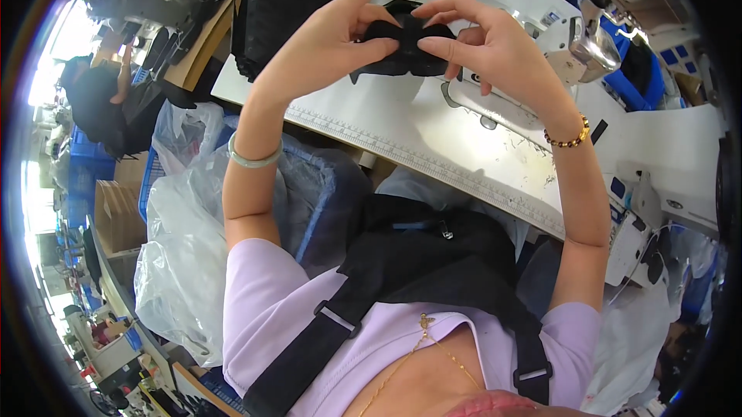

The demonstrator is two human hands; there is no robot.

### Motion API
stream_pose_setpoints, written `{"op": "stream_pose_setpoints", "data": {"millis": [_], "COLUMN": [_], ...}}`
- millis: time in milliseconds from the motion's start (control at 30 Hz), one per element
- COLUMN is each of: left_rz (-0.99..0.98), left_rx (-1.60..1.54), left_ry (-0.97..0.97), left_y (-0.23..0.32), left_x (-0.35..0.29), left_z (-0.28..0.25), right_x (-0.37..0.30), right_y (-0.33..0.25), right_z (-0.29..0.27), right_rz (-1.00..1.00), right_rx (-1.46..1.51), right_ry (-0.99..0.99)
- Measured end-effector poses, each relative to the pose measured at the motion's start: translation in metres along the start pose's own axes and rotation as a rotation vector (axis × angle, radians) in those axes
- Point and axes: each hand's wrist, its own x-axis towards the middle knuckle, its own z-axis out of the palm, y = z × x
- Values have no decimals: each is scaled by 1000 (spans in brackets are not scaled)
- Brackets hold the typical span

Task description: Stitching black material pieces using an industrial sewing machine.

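looks mid-job tbh, left hand (332, 50) and right hand (498, 50) both pinching a black piece (410, 42) between thumbs and part-curled fingers, over the white table (394, 108), not set down yet, can't tell how much is done or left

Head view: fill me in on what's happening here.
A person has a black piece between both hands: the left hand grips it on one side, the right hand on the other, with the thumbs close together near its middle. It is over a white table with a ruler strip along the near edge; whether it touches the surface is hard to tell. More black material lies to the left of it.
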Motion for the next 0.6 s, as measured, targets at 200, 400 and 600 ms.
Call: {"op": "stream_pose_setpoints", "data": {"millis": [200,400,600], "left_rz": [62,70,91], "left_rx": [-157,-295,-306], "left_ry": [96,83,44], "left_y": [-14,-11,-8], "left_x": [3,10,9], "left_z": [8,18,22], "right_x": [-17,-29,-32], "right_y": [11,32,31], "right_z": [24,18,15], "right_rz": [-566,-1081,-1032], "right_rx": [-589,-952,-923], "right_ry": [367,398,319]}}
